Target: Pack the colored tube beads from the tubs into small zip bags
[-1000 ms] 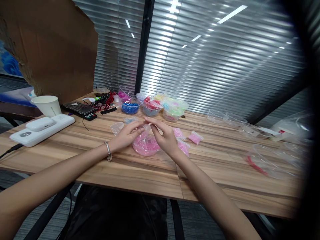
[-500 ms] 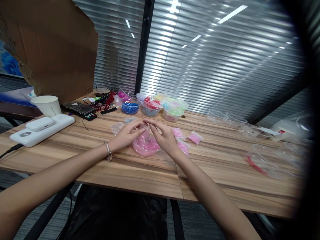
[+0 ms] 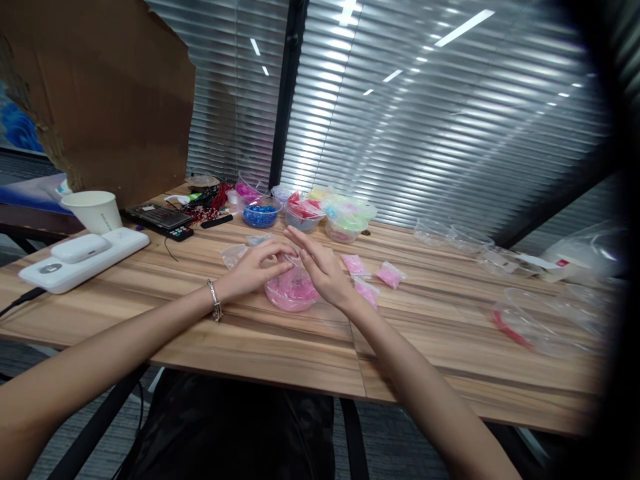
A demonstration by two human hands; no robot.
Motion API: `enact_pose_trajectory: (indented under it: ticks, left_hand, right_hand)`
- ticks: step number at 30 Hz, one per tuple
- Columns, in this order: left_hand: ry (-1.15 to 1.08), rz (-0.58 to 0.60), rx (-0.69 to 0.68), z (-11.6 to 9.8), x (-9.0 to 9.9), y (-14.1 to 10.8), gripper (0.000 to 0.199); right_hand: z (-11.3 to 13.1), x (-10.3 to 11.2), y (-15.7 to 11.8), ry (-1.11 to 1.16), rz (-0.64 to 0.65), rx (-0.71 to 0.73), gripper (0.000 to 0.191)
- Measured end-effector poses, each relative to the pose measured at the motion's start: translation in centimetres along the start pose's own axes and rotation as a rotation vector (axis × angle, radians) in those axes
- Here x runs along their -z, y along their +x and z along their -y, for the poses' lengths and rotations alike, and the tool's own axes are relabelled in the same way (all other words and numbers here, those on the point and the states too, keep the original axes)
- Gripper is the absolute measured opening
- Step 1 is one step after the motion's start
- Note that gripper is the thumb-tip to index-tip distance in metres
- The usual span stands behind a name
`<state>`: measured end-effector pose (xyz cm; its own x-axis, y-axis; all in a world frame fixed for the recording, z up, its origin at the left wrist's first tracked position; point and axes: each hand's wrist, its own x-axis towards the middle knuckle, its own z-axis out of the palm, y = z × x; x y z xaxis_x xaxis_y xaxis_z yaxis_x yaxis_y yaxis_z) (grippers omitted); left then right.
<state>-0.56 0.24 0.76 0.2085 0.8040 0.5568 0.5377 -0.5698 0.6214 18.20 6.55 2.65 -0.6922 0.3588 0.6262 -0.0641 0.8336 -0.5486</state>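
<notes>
A round clear bowl (image 3: pixel 291 298) with pink contents stands on the table before me. My left hand (image 3: pixel 256 268), with a silver bracelet at the wrist, is closed in a pinch over the bowl's left side. It grips a small clear plastic bag (image 3: pixel 295 260), mostly hidden by the fingers. Over the bowl's right side is my right hand (image 3: pixel 323 270), its fingers stretched out and apart beside the bag. Small bags of pink beads (image 3: pixel 366 292) lie just right of the bowl. Emptied-looking clear bags (image 3: pixel 233 255) lie to its left.
Behind stand bowls of blue pieces (image 3: pixel 261 215), red packets (image 3: pixel 304 208) and pale-coloured bags (image 3: pixel 347 217). At left are a white power bank (image 3: pixel 85 259), a paper cup (image 3: pixel 94 210) and a remote (image 3: pixel 181 233). Clear containers (image 3: pixel 530 320) lie at right.
My right hand's fingers have spread and lifted away from my left fingertips. Less pink shows in the bag between my hands. My left hand has barely moved.
</notes>
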Motion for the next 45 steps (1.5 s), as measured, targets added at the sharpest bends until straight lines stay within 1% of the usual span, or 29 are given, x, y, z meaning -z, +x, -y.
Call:
enact_pose_trajectory:
  ticks: [7,12,16,20,25,30,34,36,39,41,43,45]
  left_hand:
    - [-0.036,-0.015,0.012,-0.2,0.0,0.0,0.033]
    - [-0.015,-0.02,0.001,-0.2,0.0,0.1,0.033]
    - [-0.024,-0.055,0.013,-0.1,-0.3,0.0,0.034]
    - [-0.056,-0.091,0.045,-0.2,-0.5,-0.2,0.036]
    - [-0.098,-0.094,0.059,-0.3,-0.5,-0.2,0.039]
    - [-0.159,-0.133,0.096,0.2,-0.7,-0.1,0.049]
    - [-0.189,-0.136,0.105,0.6,-0.9,-0.1,0.042]
    - [-0.184,-0.152,0.113,0.6,-0.9,-0.2,0.046]
    - [-0.169,-0.182,0.144,0.6,-0.8,-0.2,0.053]
    - [-0.146,-0.201,0.16,0.5,-0.8,-0.3,0.051]
    - [-0.116,-0.22,0.165,0.4,-0.8,-0.3,0.048]
    - [-0.096,-0.225,0.163,0.4,-0.9,-0.3,0.046]
  right_hand:
    - [0.1,0.2,-0.1,0.01,0.034,-0.018,0.045]
    - [0.5,0.2,0.1,-0.082,0.065,-0.004,0.045]
    - [0.6,0.3,0.2,-0.148,0.111,0.036,0.047]
    - [0.6,0.3,0.3,-0.162,0.137,0.036,0.049]
    - [0.4,0.2,0.2,-0.138,0.11,0.026,0.048]
    - [0.6,0.2,0.2,-0.145,0.04,0.052,0.044]
    - [0.8,0.1,0.2,-0.14,0.009,0.083,0.036]
    - [0.8,0.0,0.2,-0.108,-0.041,0.046,0.036]
    - [0.4,-0.3,0.1,-0.069,-0.138,-0.071,0.04]
    - [0.1,-0.5,0.0,-0.074,-0.179,-0.144,0.037]
    - [-0.2,-0.6,-0.1,-0.11,-0.18,-0.201,0.032]
    - [-0.4,-0.7,-0.2,-0.184,-0.147,-0.254,0.029]
